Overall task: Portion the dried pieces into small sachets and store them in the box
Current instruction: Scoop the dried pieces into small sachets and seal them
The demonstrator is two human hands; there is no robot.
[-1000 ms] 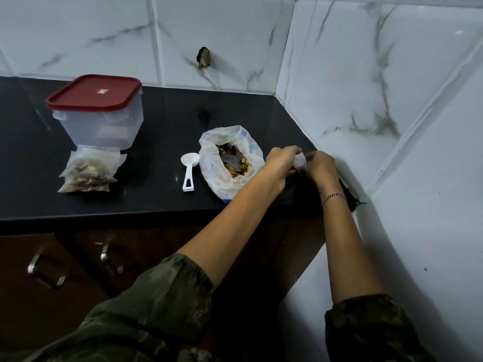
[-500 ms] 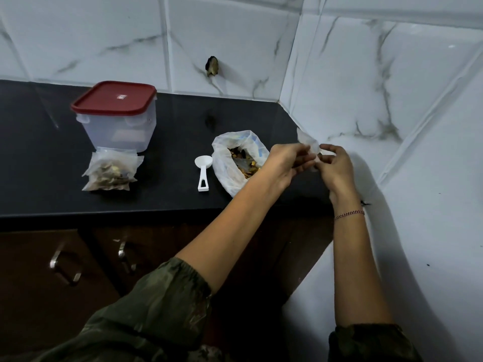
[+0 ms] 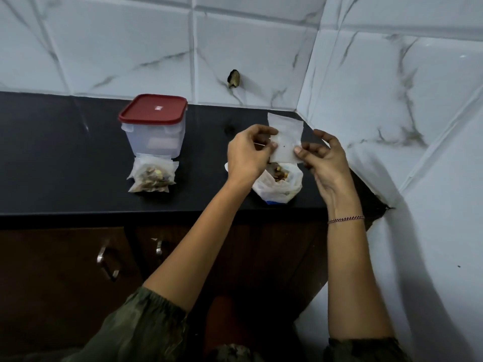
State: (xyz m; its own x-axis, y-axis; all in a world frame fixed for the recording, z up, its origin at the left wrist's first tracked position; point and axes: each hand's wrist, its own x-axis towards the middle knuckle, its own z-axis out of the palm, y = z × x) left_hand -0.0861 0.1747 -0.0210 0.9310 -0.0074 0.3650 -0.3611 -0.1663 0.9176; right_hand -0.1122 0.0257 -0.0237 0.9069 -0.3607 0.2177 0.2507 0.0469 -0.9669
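Note:
A small empty translucent sachet (image 3: pixel 285 138) is held upright in the air above the counter. My left hand (image 3: pixel 247 152) pinches its left edge and my right hand (image 3: pixel 322 159) pinches its right edge. Directly below it lies an open white plastic bag (image 3: pixel 281 188) holding brown and yellow dried pieces. A filled sachet (image 3: pixel 151 177) of dried pieces lies on the counter to the left. Behind it stands a clear plastic box (image 3: pixel 155 134) with its red lid (image 3: pixel 153 109) on. The white spoon is hidden behind my left hand.
The black counter (image 3: pixel 65 163) ends at a front edge above dark wooden cabinet doors with metal handles (image 3: pixel 107 265). White marble-tiled walls close the back and right side, forming a corner. A small dark object (image 3: pixel 234 79) sticks to the back wall.
Both hands rose from the counter's right end with the sachet and now hold it spread flat above the open bag. The camera view shifted, so the box appears further right.

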